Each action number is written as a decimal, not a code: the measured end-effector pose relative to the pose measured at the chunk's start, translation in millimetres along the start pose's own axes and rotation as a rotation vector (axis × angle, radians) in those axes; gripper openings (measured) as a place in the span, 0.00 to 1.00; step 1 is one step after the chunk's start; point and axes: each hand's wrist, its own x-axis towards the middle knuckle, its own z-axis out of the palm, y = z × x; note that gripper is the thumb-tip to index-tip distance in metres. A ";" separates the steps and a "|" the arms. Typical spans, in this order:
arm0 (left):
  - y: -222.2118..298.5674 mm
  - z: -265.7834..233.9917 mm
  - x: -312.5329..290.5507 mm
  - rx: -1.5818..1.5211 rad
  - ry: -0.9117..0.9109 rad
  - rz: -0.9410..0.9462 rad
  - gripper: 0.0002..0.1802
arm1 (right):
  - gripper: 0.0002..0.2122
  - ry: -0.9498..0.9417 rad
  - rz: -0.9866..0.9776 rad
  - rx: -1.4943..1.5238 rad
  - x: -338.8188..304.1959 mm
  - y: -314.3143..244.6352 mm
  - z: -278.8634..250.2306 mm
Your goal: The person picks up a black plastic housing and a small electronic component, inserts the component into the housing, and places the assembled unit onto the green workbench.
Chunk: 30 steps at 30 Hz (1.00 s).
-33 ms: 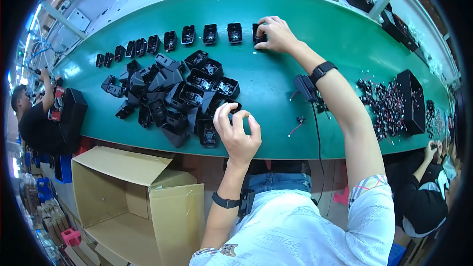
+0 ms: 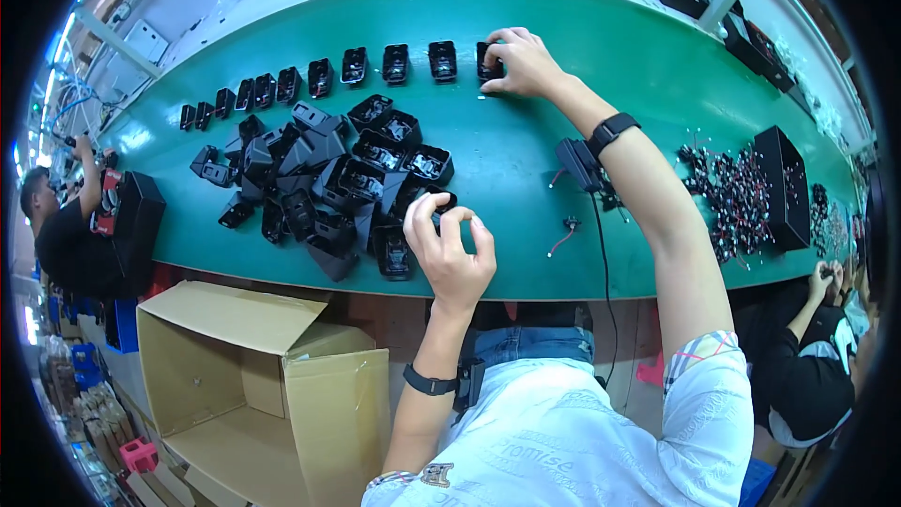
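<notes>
Wht short-slv shirt (image 2: 554, 432) w/ plaid cuffs (image 2: 699, 357); blk wrist straps (image 2: 615, 130); blue jeans (image 2: 533, 345).

The housing (image 2: 484, 58) at my right hand (image 2: 522, 64) looks like black plastic. Beside my left hand (image 2: 455, 263), the heaped housings (image 2: 324, 143) are plastic too, their outer walls smooth and matt. Between my hands the green table (image 2: 511, 188) is smooth, with a slight sheen. Below and left of my left hand, the carton (image 2: 343, 422) is dull brown cardboard.
</notes>
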 end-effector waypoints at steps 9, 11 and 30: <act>-2.8 -2.0 1.2 0.024 -0.014 -0.040 0.10 | 0.12 0.091 0.002 0.384 -116.6 -35.0 -111.0; -7.1 -3.1 -1.2 0.026 -0.031 -0.046 0.11 | 0.12 -0.184 0.107 0.484 -164.6 -60.0 -122.2; -0.9 2.9 -6.3 0.058 -0.112 -0.045 0.18 | 0.11 0.073 0.487 1.284 -275.2 -99.5 -50.7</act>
